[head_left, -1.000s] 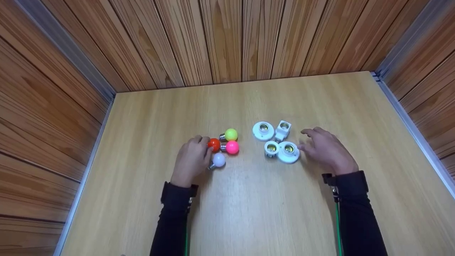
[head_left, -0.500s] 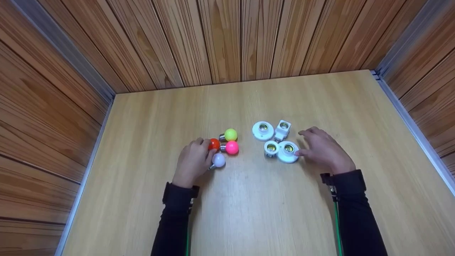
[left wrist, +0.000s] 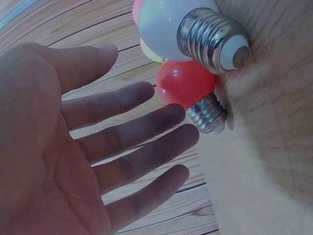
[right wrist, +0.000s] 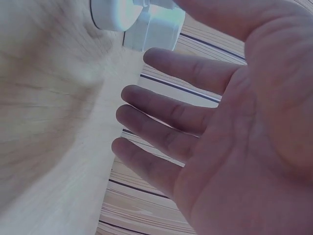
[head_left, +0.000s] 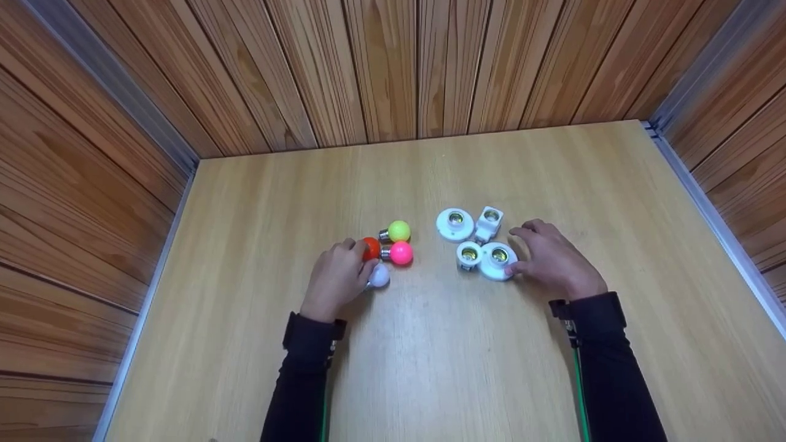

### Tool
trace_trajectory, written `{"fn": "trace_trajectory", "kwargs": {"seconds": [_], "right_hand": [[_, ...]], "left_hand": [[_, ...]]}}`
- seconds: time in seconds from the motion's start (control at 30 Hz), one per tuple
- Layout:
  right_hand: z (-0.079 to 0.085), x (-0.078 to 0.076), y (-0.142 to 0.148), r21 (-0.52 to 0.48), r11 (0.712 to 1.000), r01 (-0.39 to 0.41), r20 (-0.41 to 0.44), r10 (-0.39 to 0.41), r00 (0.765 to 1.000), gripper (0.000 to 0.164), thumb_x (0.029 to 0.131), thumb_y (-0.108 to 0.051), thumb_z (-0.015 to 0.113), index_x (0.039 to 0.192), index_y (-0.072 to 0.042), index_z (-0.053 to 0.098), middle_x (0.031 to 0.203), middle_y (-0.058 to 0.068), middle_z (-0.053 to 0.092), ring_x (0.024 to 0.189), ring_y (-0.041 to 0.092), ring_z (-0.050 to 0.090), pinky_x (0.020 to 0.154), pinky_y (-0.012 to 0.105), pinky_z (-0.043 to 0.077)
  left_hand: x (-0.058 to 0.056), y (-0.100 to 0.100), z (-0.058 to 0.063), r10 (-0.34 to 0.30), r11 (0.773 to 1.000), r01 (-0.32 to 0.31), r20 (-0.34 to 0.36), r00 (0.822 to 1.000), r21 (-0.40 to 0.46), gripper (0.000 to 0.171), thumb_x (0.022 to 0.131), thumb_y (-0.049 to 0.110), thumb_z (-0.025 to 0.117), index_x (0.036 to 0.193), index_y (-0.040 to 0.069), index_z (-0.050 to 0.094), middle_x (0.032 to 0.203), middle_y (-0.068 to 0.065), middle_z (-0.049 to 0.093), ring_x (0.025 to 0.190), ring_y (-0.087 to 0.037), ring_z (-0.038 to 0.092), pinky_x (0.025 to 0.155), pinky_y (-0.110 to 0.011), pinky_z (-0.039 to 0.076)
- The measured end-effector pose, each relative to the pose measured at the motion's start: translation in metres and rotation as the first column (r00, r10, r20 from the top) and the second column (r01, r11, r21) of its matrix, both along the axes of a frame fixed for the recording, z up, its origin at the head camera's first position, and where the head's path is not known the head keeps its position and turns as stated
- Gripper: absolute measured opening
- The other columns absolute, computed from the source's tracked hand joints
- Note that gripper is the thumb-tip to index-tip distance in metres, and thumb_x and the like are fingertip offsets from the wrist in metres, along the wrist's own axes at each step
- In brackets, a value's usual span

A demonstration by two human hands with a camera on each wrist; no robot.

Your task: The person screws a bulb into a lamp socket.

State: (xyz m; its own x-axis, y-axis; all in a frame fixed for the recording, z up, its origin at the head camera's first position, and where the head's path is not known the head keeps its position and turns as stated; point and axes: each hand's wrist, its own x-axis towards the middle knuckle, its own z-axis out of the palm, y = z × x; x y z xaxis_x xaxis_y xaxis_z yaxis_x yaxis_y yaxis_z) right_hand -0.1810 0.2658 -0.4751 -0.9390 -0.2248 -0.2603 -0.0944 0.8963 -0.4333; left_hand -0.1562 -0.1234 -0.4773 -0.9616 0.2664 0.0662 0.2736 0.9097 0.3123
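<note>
My left hand [head_left: 334,276] reaches to a red bulb [head_left: 371,247] and a white bulb [head_left: 380,275], its fingers spread and holding nothing. In the left wrist view the white bulb's metal screw base [left wrist: 210,41] faces me, and the red bulb [left wrist: 186,83] lies just beyond the fingertips. A pink bulb [head_left: 401,253] and a yellow-green bulb [head_left: 399,231] lie to their right. My right hand [head_left: 556,261] is spread beside a round white lamp holder [head_left: 498,270], the thumb overlapping its right edge; whether it touches is unclear.
Left of that holder stands a small cylindrical white lamp holder [head_left: 468,255]. Behind them are another round one [head_left: 451,234] and a square-bodied one [head_left: 488,230]. Wood-panelled walls [head_left: 393,67] border the table [head_left: 417,368] at the back and sides.
My right hand has moved a little left, bringing its thumb over the round lamp holder's edge. My left hand has shifted slightly right toward the white bulb. The bulbs and holders stay put.
</note>
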Motion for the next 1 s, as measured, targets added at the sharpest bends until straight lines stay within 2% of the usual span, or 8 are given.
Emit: {"fn": "trace_trajectory", "kwargs": {"seconds": [0.17, 0.37, 0.63, 0.77, 1.0], "right_hand": [[-0.002, -0.001, -0.002, 0.000, 1.000, -0.009, 0.028, 0.009, 1.000, 0.083, 0.090, -0.035, 0.086, 0.156, -0.001, 0.050, 0.162, 0.028, 0.041, 0.151, 0.048, 0.038, 0.125, 0.067, 0.038], [-0.004, -0.001, -0.006, -0.019, 0.999, -0.030, 0.028, 0.030, 0.999, 0.076, 0.086, -0.030, 0.090, 0.149, -0.002, 0.058, 0.158, 0.027, 0.045, 0.147, 0.046, 0.042, 0.123, 0.066, 0.041], [-0.008, 0.002, -0.012, -0.067, 0.997, -0.045, 0.014, 0.046, 0.999, 0.072, 0.082, -0.022, 0.093, 0.146, -0.008, 0.063, 0.148, 0.023, 0.053, 0.134, 0.040, 0.049, 0.116, 0.061, 0.045], [-0.009, 0.001, -0.013, -0.068, 0.997, -0.037, 0.021, 0.039, 0.999, 0.075, 0.082, -0.020, 0.093, 0.149, -0.009, 0.061, 0.149, 0.023, 0.052, 0.134, 0.040, 0.048, 0.117, 0.062, 0.044], [-0.010, 0.003, -0.014, -0.069, 0.996, -0.051, -0.009, 0.051, 0.999, 0.076, 0.080, -0.021, 0.094, 0.148, -0.010, 0.062, 0.145, 0.022, 0.055, 0.130, 0.039, 0.051, 0.113, 0.062, 0.046]], "left_hand": [[0.000, 0.002, 0.000, -0.016, 1.000, 0.016, 0.029, 0.999, 0.021, 0.034, 0.101, 0.027, 0.075, 0.122, 0.001, 0.072, 0.096, -0.013, 0.069, 0.076, -0.022, 0.056, 0.070, -0.032, 0.049], [0.000, 0.004, -0.001, -0.032, 0.999, 0.030, 0.053, 0.998, 0.037, 0.033, 0.098, 0.028, 0.078, 0.118, 0.002, 0.072, 0.085, -0.008, 0.061, 0.072, -0.019, 0.051, 0.065, -0.028, 0.039], [-0.001, 0.006, -0.006, -0.067, 0.997, 0.067, 0.028, 0.997, 0.027, 0.032, 0.096, 0.026, 0.081, 0.114, 0.001, 0.072, 0.086, -0.009, 0.065, 0.072, -0.017, 0.050, 0.065, -0.027, 0.039], [-0.002, 0.008, -0.007, -0.059, 0.998, 0.058, 0.054, 0.997, 0.006, 0.033, 0.094, 0.027, 0.082, 0.113, 0.001, 0.074, 0.085, -0.008, 0.063, 0.072, -0.018, 0.051, 0.065, -0.028, 0.039], [-0.002, 0.010, -0.006, -0.049, 0.999, 0.051, 0.112, 0.992, -0.017, 0.041, 0.092, 0.032, 0.085, 0.120, 0.004, 0.074, 0.088, -0.007, 0.061, 0.076, -0.019, 0.051, 0.067, -0.029, 0.039]]}}
